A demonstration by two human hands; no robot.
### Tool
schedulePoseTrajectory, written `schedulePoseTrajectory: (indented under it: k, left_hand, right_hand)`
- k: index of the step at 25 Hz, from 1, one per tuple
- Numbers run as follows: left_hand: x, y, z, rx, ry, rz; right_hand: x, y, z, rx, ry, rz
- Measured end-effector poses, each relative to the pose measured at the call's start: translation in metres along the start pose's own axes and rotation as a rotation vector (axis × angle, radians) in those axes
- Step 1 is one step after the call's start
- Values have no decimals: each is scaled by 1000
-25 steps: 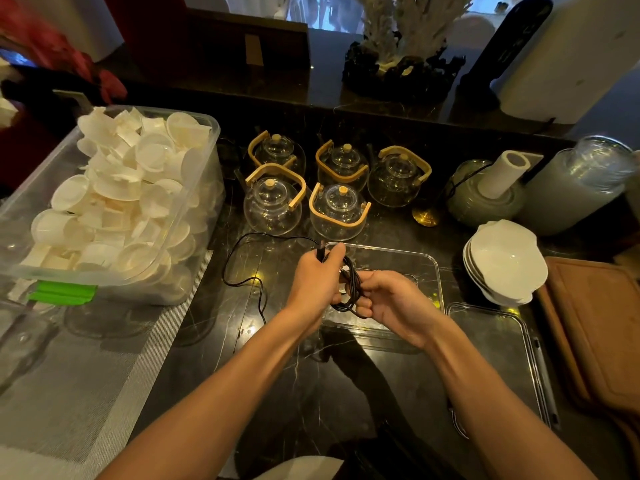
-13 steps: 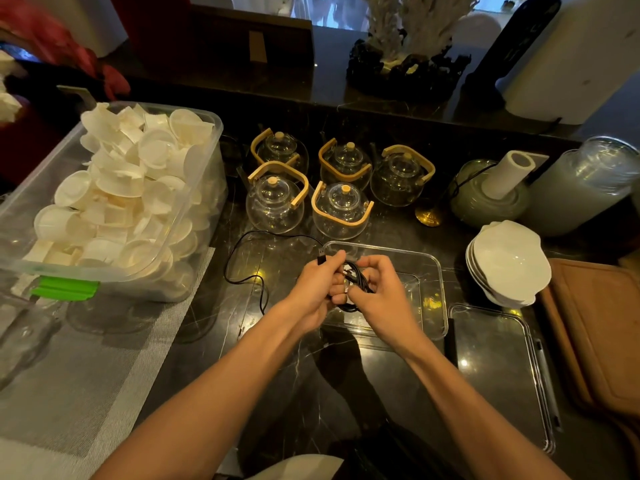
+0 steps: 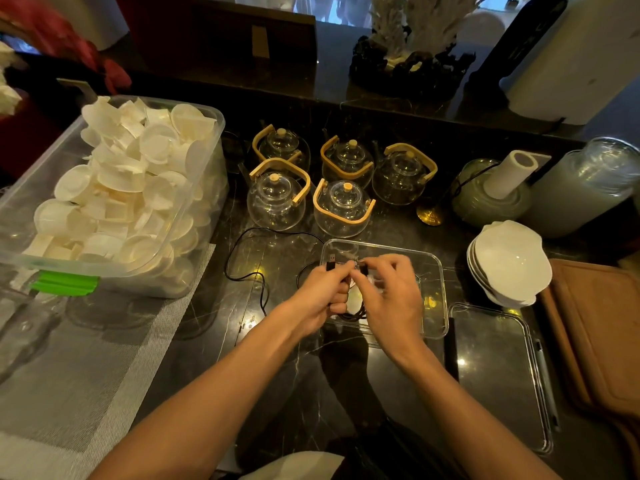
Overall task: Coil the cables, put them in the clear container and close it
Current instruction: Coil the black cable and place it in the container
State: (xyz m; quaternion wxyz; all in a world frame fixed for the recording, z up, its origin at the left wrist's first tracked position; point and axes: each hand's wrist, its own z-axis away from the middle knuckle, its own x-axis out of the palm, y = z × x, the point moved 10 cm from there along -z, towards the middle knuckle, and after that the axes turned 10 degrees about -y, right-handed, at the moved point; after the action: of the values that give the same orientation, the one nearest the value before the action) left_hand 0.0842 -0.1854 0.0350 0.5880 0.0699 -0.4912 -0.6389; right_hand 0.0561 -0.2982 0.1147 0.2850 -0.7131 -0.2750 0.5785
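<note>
Pinching the black cable (image 3: 242, 237) — both hands (image 3: 320, 294) (image 3: 393, 299) clamped, its coil (image 3: 353, 315) mostly hidden.

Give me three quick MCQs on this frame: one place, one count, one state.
1. Where does the clear lid lie?
A. right of the clear container
B. on the container
C. left of the big bin

2. How many glass teapots?
A. three
B. five
C. seven

3. State of the black cable?
A. fully inside the container
B. partly coiled in the hands, the rest loose on the counter
C. untouched

Key: A, lid flat beside the container's right edge; B, three behind and two in front; B, left hand and right hand hold loops.
</note>
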Motion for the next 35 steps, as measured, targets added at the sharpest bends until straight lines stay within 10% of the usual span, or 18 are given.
schedulePoseTrajectory:
  k: [13, 20, 35]
  left_hand:
    - [34, 17, 11, 27, -317, -56]
    - [15, 38, 11, 97, -7, -415]
    - [-13, 41, 4, 96, 221, -569]
  right_hand:
    - [17, 35, -14, 536, -200, -921]
    - [59, 46, 15, 844, -651, -1135]
    - [60, 36, 12, 697, -739, -986]
